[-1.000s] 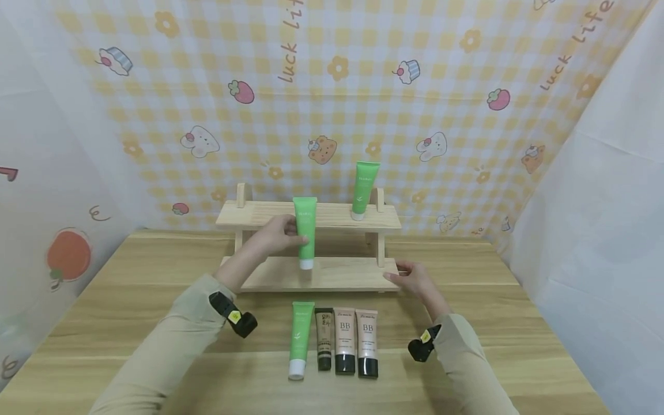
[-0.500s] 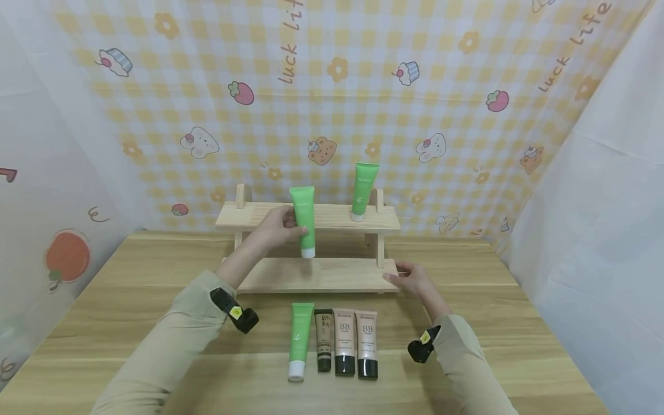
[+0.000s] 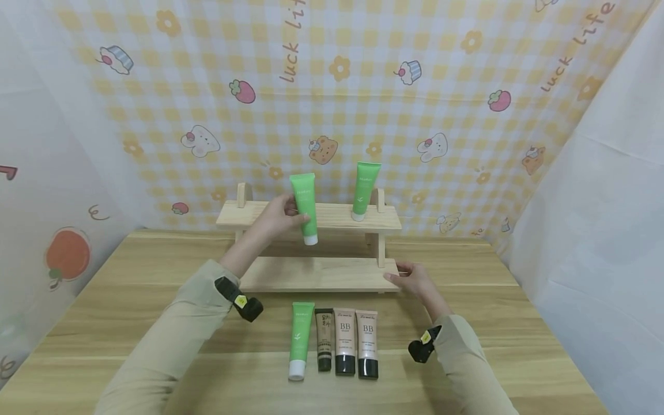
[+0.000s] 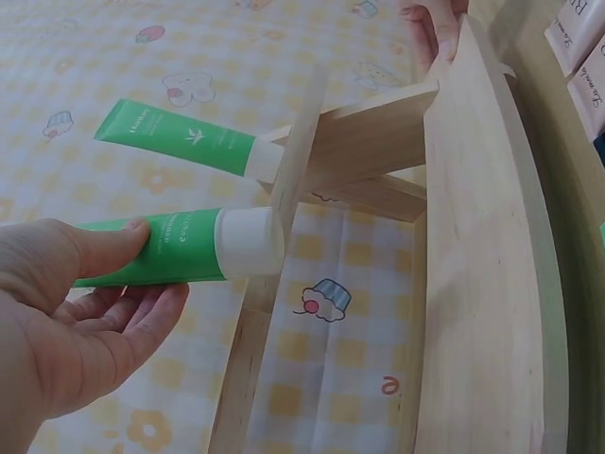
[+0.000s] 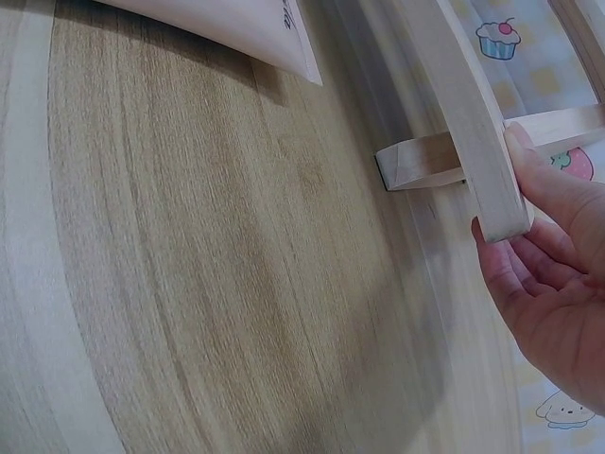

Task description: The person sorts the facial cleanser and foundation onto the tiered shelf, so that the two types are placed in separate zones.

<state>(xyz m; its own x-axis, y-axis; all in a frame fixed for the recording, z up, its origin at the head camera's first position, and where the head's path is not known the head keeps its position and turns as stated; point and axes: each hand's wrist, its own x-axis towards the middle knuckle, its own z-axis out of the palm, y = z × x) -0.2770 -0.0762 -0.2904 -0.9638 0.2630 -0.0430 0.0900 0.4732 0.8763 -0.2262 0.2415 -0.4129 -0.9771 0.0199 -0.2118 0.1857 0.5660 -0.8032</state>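
Between thumb and fingers, my left hand (image 3: 278, 218) holds a green squeeze tube (image 3: 305, 199), white cap down, in front of the upper tier of a wooden two-tier shelf (image 3: 259, 214). The left wrist view shows the held tube (image 4: 189, 248) with its white cap close to the upper board's edge; whether they touch I cannot tell. Another green tube (image 3: 365, 187) stands cap down at the right of the upper tier. My right hand (image 3: 415, 279) grips the right end of the lower board (image 5: 487, 180), thumb on top and fingers underneath.
On the wooden table (image 3: 456, 369), in front of the shelf, lie a third green tube (image 3: 300, 340), a brown tube with a dark cap (image 3: 324, 340) and two pink BB cream tubes (image 3: 344, 340), side by side. A patterned curtain (image 3: 332, 104) hangs behind.
My left hand has raised the green tube from in front of the lower board to the height of the upper tier. The right hand has stayed on the shelf's end.
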